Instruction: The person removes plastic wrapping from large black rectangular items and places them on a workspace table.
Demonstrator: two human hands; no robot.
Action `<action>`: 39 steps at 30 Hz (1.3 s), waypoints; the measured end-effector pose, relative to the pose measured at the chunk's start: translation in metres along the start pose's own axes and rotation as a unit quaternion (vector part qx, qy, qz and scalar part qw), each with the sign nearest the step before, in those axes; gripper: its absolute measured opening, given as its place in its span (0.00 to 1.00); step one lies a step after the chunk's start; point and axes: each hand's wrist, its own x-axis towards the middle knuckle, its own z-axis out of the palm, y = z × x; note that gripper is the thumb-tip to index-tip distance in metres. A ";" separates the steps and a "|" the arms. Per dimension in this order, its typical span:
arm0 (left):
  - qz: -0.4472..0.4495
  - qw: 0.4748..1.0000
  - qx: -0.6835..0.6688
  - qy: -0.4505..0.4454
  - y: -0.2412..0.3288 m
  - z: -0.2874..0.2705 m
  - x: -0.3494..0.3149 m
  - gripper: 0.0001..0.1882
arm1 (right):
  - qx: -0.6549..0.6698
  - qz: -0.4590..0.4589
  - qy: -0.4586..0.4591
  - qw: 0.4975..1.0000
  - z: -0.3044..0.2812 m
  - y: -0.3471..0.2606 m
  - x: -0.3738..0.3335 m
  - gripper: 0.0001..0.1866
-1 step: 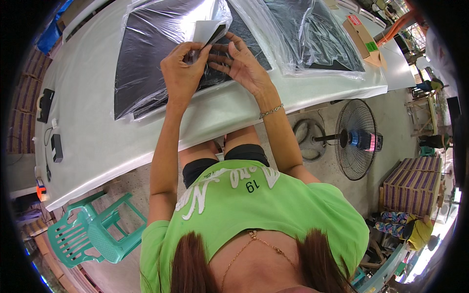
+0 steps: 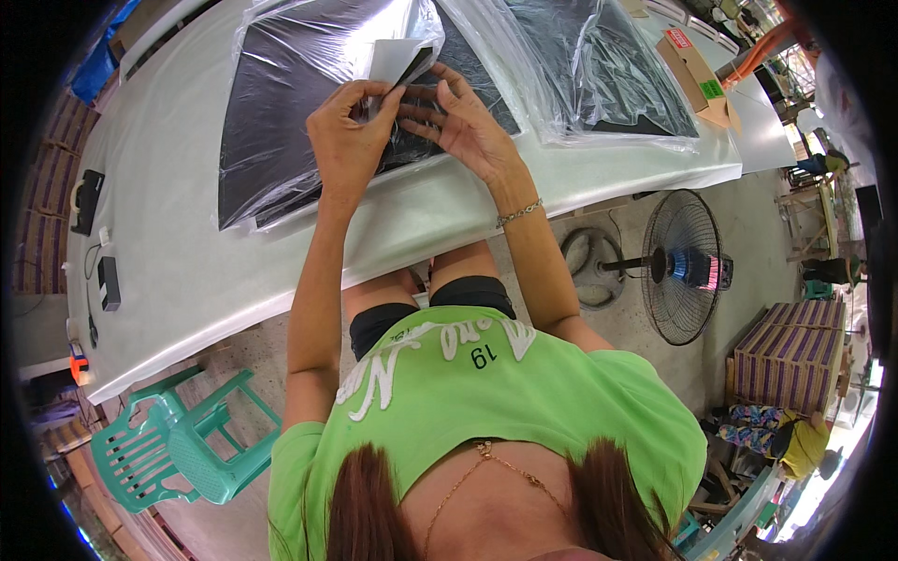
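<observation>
My left hand (image 2: pixel 351 140) pinches the lower corner of a small folded sheet (image 2: pixel 388 60), pale grey on one face and black on the other. My right hand (image 2: pixel 468 133) is beside it, fingers spread and palm partly turned up; its index fingertip is at the sheet's right edge, and I cannot tell if it touches. Both hands are above a large dark panel (image 2: pixel 271 122) in clear, wrinkled plastic film, lying on the pale-covered table. To the right lies a second film-wrapped dark panel (image 2: pixel 608 65).
A brown cardboard box (image 2: pixel 690 75) stands at the table's right end. Black devices (image 2: pixel 109 283) with a cable lie on the table (image 2: pixel 168 271) at the left. A green plastic chair (image 2: pixel 210 439) is at lower left, a pedestal fan (image 2: pixel 681 266) at right. Another person (image 2: pixel 795 444) is at lower right.
</observation>
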 end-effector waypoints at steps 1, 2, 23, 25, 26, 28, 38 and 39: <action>-0.008 1.000 -0.003 -0.003 0.001 -0.001 0.000 0.08 | 0.003 0.003 0.000 1.000 0.000 0.000 0.000 0.31; -0.008 1.000 -0.001 -0.004 0.002 -0.001 0.000 0.08 | 0.006 0.004 0.005 1.000 0.000 0.001 0.000 0.30; 0.103 0.970 0.089 -0.203 0.057 -0.081 -0.055 0.20 | -0.304 -0.007 0.129 0.944 -0.048 -0.045 -0.007 0.30; 0.049 0.988 0.138 0.037 0.000 -0.099 -0.033 0.29 | -0.320 -0.076 0.124 0.936 -0.028 -0.050 -0.021 0.32; 0.007 0.983 0.123 0.139 -0.024 -0.112 -0.024 0.33 | -0.330 -0.114 0.118 0.930 -0.013 -0.055 -0.027 0.34; -0.085 0.968 0.125 0.199 -0.080 -0.152 -0.010 0.35 | -0.357 -0.169 0.101 0.913 0.000 -0.069 -0.029 0.32; 0.017 0.973 -0.092 0.211 -0.005 -0.174 -0.007 0.21 | -0.371 -0.237 0.094 0.893 -0.002 -0.096 -0.027 0.30; -0.006 0.976 -0.088 0.200 -0.023 -0.164 -0.018 0.21 | -0.370 -0.247 0.089 0.891 -0.008 -0.091 -0.030 0.27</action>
